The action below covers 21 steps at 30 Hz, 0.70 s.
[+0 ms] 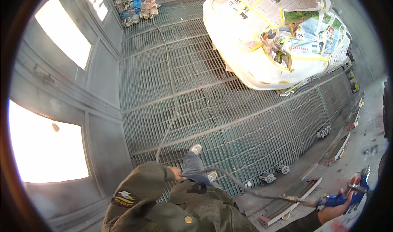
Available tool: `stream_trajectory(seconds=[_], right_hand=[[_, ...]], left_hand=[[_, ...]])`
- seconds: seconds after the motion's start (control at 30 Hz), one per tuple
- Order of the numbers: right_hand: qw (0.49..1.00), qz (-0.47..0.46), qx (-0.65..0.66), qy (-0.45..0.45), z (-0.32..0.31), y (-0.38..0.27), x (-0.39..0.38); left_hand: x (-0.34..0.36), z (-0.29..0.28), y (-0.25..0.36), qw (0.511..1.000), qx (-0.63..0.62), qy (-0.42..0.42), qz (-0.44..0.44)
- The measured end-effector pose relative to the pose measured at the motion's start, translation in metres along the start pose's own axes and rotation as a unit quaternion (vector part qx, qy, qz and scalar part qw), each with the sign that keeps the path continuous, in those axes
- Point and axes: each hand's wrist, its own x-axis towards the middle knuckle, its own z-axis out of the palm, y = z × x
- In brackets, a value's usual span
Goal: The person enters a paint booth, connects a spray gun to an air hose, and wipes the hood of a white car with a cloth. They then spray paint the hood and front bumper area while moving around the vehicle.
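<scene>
My right hand (339, 203) grips a blue spray gun (356, 193) at the lower right, with its fingers wrapped round it. An air hose (233, 178) runs from the gun's fitting in an arc toward my body. My left hand (177, 173), at the lower middle beside my leg, is closed on that hose, partly behind my sleeve. Ahead at the upper right stands a car body (241, 64), white at the lower part and masked with newspaper and yellow tape.
A slatted metal grate floor (163, 80) carries a trailing hose. Crumpled paper and plastic (135, 8) lie in the back left corner. Bright panels (49, 142) line the left wall. Along the right edge are long metal pieces (290, 199) and small roller-like fittings (282, 169).
</scene>
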Motion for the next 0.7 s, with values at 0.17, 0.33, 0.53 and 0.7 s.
stream_trajectory(seconds=[0.17, 0.33, 0.53, 0.7], right_hand=[[0.992, -0.025, 0.11, -0.051, -0.018, -0.012, 0.035], [0.996, -0.045, 0.08, -0.009, 0.028, -0.034, -0.011], [0.938, -0.284, -0.163, -0.111, 0.033, 0.018, -0.092], [0.939, 0.048, 0.263, -0.217, 0.121, -0.006, -0.153]], left_hand=[[-0.052, 0.054, -0.006, 0.999, 0.034, 0.005, 0.03], [-0.069, 0.046, 0.042, 0.952, 0.01, 0.291, 0.095], [-0.046, 0.039, 0.152, 0.862, -0.15, 0.427, 0.229], [-0.087, 0.025, 0.216, 0.787, -0.315, 0.47, 0.246]])
